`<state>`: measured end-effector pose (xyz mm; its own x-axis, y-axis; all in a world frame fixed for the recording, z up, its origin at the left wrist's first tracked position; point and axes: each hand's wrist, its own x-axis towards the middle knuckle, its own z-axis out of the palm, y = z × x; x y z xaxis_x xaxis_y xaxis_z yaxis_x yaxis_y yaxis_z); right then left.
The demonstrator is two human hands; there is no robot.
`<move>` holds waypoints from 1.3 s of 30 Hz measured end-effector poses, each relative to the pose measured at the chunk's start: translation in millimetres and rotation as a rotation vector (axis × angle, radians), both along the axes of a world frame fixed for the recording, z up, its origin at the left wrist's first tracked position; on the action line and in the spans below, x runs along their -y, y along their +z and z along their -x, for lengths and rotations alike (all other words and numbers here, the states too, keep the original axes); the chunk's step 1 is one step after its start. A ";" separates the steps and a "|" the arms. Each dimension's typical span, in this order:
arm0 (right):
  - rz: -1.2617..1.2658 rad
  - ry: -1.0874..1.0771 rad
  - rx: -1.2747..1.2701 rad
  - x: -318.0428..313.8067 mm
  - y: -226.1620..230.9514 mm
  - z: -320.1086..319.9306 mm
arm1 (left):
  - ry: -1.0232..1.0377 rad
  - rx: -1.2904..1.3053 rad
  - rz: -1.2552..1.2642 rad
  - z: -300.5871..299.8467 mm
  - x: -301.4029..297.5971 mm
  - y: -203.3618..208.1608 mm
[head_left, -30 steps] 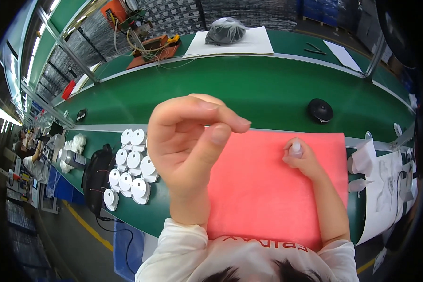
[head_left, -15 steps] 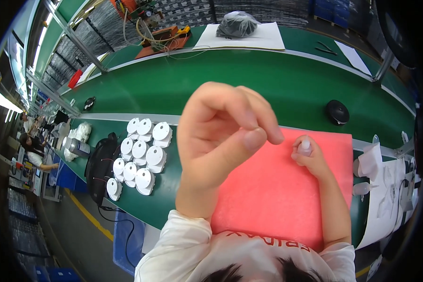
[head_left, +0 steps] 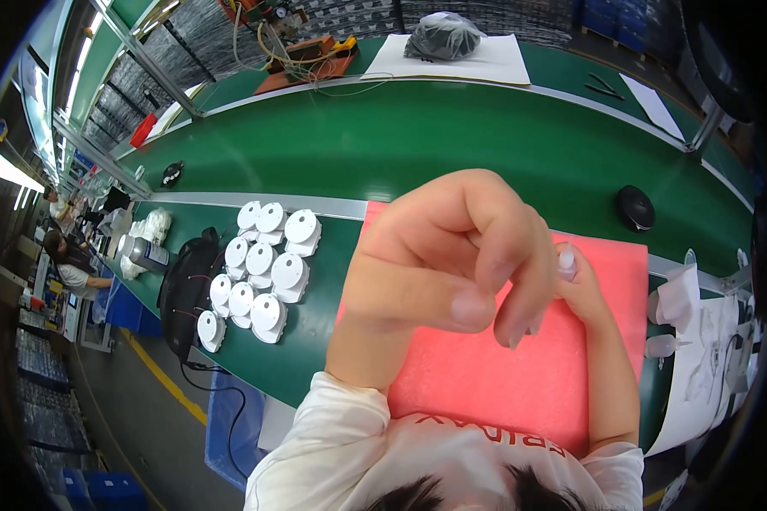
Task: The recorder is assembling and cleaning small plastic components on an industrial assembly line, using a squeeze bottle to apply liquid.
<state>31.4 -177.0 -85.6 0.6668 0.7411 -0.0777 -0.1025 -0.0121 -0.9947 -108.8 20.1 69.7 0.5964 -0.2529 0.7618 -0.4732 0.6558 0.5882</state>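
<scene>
Raised high over the work mat, my left hand (head_left: 452,255) has its fingers curled in toward the thumb; anything pinched at the tips is hidden or too small to make out. My right hand (head_left: 584,285) is wrapped around a small translucent squeeze bottle (head_left: 566,266) with a white tip pointing up. It rests by the far right part of the pink foam mat (head_left: 486,383), partly covered by my left fingers. Several round white plastic housings (head_left: 260,260) stand in rows on the green table, left of the mat.
A black bag-like item (head_left: 186,294) with wires and a grey bottle (head_left: 145,254) lie at the left. Another squeeze bottle (head_left: 661,345) and white sheets (head_left: 699,375) are at the right. A round black part (head_left: 635,209) sits beyond the mat. A co-worker (head_left: 72,268) is far left.
My left hand has moved right and lower, its fingers curling further down past the thumb. My right hand still holds the squeeze bottle. The whole view has shifted slightly.
</scene>
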 end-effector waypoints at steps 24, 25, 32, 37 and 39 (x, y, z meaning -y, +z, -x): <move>0.030 -0.038 0.084 -1.8 -1.5 0.7 | -0.012 0.070 0.142 -1.5 10.7 -1.8; 0.025 -0.031 0.074 -1.7 -1.8 0.4 | -0.006 0.062 0.144 -1.2 10.7 -1.3; 0.016 -0.003 0.037 0.5 -17.2 -8.4 | -0.011 0.054 0.143 -1.2 10.8 -0.6; 0.017 -0.022 0.024 -1.9 -21.8 -8.9 | -0.029 0.048 0.133 -0.5 8.8 -1.2; 0.017 -0.011 0.011 -2.6 -24.3 -10.1 | -0.015 0.022 0.162 2.0 11.1 -2.1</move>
<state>41.5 -174.3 -109.8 0.6758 0.7324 -0.0830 -0.0921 -0.0278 -0.9954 -110.7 9.0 67.6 0.5761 -0.1344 0.8062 -0.4743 0.7484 0.4636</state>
